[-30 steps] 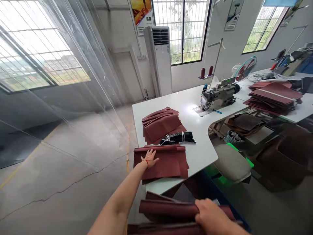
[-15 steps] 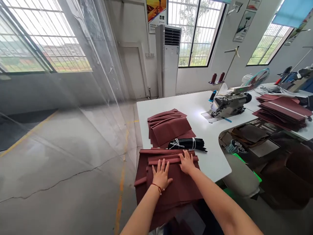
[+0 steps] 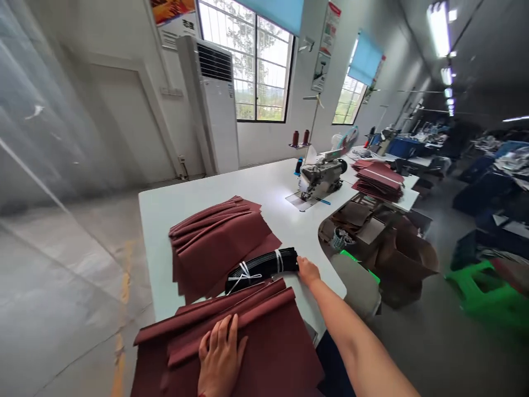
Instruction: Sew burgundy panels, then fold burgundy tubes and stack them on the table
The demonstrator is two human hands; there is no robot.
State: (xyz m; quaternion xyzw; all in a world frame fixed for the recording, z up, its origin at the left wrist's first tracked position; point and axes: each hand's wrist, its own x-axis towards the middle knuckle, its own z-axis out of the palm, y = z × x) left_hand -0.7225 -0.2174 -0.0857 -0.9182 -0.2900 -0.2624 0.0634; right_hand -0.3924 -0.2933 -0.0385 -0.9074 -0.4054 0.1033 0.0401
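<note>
My left hand [image 3: 220, 355] lies flat, fingers together, on the near stack of maroon fabric pieces [image 3: 264, 336] at the table's front edge. My right hand [image 3: 308, 271] reaches to the right end of a black bundle tied with white cord [image 3: 260, 266] and touches it; the fingers curl against the bundle's end. A second pile of maroon fabric pieces [image 3: 219, 242] lies just behind the bundle on the white table [image 3: 177, 204].
A sewing machine [image 3: 320, 176] with thread cones stands farther back on the table. More maroon stacks [image 3: 378, 181] lie beyond it. A padded stool [image 3: 357, 281], brown pieces, a cardboard box and a green stool [image 3: 483, 295] sit right. A white floor air conditioner [image 3: 212, 105] stands at the wall.
The view has swung right. My right hand left the near maroon stack and reached forward to the black bundle's end. My left hand stays flat on the stack.
</note>
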